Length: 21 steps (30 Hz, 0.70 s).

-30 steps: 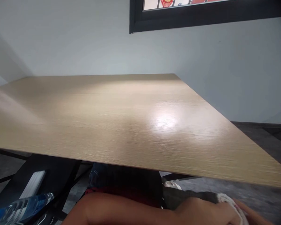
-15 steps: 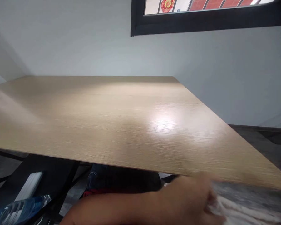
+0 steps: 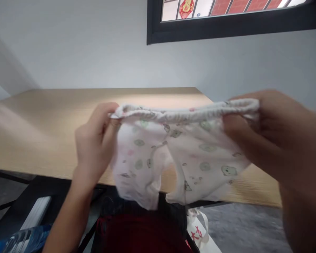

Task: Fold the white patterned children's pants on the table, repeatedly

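Small white pants point(image 3: 184, 140), printed with green and pink patterns, hang stretched between my two hands above the near part of the table. They have a gathered elastic waistband and an opening at the crotch. My left hand point(image 3: 97, 135) pinches the left end of the waistband. At the right end, my right hand point(image 3: 271, 130) grips the waistband with the thumb in front. The legs hang down past the table's near edge, and both hands are slightly blurred.
The light wood table point(image 3: 42, 137) reaches back to a grey wall with a dark-framed window point(image 3: 213, 30). At lower left, a water bottle point(image 3: 28, 239) and a white object point(image 3: 37, 211) lie on a black chair point(image 3: 7, 214). A white bag point(image 3: 200, 228) with red characters stands on the floor.
The pants have come up from the lower right into view over the table. My left hand has appeared, and both hands now hold the waistband spread apart.
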{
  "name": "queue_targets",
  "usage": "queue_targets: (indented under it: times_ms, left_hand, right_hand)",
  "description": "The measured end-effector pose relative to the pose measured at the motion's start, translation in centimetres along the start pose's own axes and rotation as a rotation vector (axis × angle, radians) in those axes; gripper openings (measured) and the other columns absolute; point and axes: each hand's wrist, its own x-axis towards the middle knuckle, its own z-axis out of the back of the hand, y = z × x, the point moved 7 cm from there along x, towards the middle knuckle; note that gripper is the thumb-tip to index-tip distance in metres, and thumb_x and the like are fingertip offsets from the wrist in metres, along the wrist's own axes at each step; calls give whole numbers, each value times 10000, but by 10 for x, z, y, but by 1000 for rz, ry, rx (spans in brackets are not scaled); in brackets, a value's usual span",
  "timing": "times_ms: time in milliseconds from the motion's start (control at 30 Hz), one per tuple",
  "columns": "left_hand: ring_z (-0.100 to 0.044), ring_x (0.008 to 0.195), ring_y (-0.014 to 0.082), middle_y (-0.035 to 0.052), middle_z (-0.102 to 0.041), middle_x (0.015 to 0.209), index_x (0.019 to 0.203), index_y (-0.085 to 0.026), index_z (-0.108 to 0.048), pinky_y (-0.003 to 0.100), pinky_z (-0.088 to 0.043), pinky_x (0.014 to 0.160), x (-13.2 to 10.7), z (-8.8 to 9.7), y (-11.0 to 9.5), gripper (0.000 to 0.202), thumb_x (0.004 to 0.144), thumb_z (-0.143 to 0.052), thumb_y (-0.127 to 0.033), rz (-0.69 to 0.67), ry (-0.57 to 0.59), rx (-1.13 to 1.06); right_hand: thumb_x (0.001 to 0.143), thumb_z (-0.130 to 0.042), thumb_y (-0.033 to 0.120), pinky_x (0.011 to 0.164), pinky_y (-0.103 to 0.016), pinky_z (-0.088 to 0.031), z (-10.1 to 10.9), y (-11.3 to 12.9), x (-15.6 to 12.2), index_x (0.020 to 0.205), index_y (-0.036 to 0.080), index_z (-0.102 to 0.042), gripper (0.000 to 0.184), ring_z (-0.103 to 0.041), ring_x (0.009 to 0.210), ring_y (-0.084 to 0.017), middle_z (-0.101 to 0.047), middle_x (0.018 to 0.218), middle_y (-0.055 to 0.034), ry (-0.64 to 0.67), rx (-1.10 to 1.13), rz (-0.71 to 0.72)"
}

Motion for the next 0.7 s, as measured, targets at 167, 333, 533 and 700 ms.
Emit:
queue_targets:
  times_ms: [167, 333, 533, 700]
  left_hand:
    - [-398, 546, 105, -51, -440, 517, 844, -252, -653, 238, -286, 523, 15, 32, 20, 169, 833, -551, -386, -40, -78, 75]
    - [-438, 565, 122, -37, -525, 590, 845, -246, -630, 247, -293, 538, 34, -13, 47, 168, 831, -505, -357, -18, 204, 106]
    - [-502, 691, 142, 27, -620, 767, 816, -169, -595, 242, -335, 624, 64, -142, 99, 153, 817, -442, -178, 49, 564, 81]
    - [-532, 822, 184, 91, -632, 926, 945, -134, -575, 270, -368, 715, 63, -194, 117, 212, 847, -390, -171, 61, 631, 111]
  right_hand:
    - [824, -404, 293, 487, -240, -278, -14, 32, 20, 724, 223, -411, 122, -366, 503, -105, -394, 587, 33, -96, 18, 106]
    - [821, -427, 251, 411, -229, -219, -64, 8, 36, 677, 226, -305, 190, -287, 398, -92, -317, 480, 68, 102, 198, 46]
    - [841, -409, 228, 460, -261, -245, -187, -67, 60, 694, 226, -309, 178, -390, 478, -136, -405, 543, 30, 425, 136, -167]
    - [846, -412, 203, 595, -294, -366, -253, -111, 57, 835, 174, -477, 72, -525, 736, -221, -574, 827, -96, 606, 49, -318]
